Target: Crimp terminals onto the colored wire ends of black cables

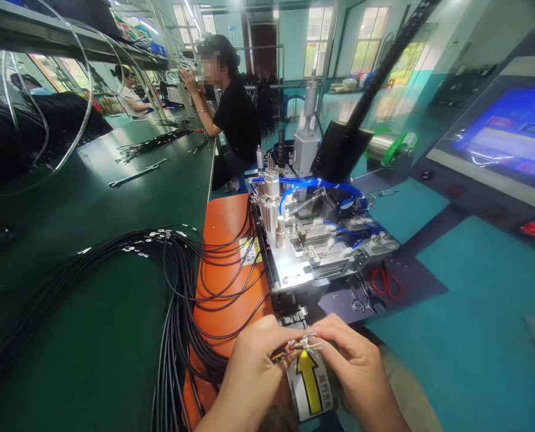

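Note:
My left hand (263, 354) is closed on a cable end, from which several thin coloured wires (294, 346) fan out to the right. From the other side my right hand (349, 354) reaches in, its thumb and forefinger bent at the pale wire tips in a pinch. Both hands are just above a white label with a yellow arrow (311, 384). Beyond them stands a metal machine (321, 246) with blue air tubes. To their left, a thick bundle of black cables (177, 312) hangs over the table edge, with light connectors on some ends.
A green table (96, 318) runs along the left, holding a wrench (136, 173) and more cables (154, 142). An orange panel (224, 276) borders the machine. Red-handled scissors (386, 282) and wrenches (366, 300) lie right. A screen (514, 132) stands far right; a co-worker (235, 114) sits ahead.

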Motion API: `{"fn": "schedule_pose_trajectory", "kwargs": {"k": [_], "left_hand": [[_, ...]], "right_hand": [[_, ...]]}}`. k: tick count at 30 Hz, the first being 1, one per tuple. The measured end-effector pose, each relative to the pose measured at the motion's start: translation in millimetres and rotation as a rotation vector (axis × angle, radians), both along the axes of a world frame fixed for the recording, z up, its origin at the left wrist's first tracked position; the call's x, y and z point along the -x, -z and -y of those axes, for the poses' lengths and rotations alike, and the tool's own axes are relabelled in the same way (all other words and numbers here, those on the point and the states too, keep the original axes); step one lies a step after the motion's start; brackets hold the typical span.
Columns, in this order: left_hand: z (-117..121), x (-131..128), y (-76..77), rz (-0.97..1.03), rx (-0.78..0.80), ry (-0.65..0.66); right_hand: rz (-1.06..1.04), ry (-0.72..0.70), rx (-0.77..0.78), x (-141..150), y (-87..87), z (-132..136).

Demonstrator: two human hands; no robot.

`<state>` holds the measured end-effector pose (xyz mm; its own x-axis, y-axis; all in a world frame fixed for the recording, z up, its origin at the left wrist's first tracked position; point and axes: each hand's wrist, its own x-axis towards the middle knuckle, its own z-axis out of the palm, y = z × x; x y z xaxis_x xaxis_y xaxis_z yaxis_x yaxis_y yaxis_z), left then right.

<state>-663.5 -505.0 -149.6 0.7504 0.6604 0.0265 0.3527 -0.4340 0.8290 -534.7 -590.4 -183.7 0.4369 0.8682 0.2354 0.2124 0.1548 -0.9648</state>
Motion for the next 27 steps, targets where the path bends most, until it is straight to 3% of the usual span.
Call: {"fn": "schedule_pose_trajectory", "kwargs": {"k": [13, 16, 22, 27], "left_hand": [[7, 1, 4.3, 0.042, -0.110, -0.041], [6, 0, 5.0, 0.034, -0.083, -0.037], [-2, 0, 5.1, 0.047, 0.068, -0.108], [-3, 0, 1.1, -0.002, 0.147, -0.198]], "right_hand": [[-0.118, -0.050, 0.168, 4, -2.4, -3], [0.076, -0.013, 0.148, 5, -5.2, -2], [0.713, 0.113, -0.011, 12, -7.4, 1], [0.812, 0.117, -0.019, 18, -5.0, -2]]}}
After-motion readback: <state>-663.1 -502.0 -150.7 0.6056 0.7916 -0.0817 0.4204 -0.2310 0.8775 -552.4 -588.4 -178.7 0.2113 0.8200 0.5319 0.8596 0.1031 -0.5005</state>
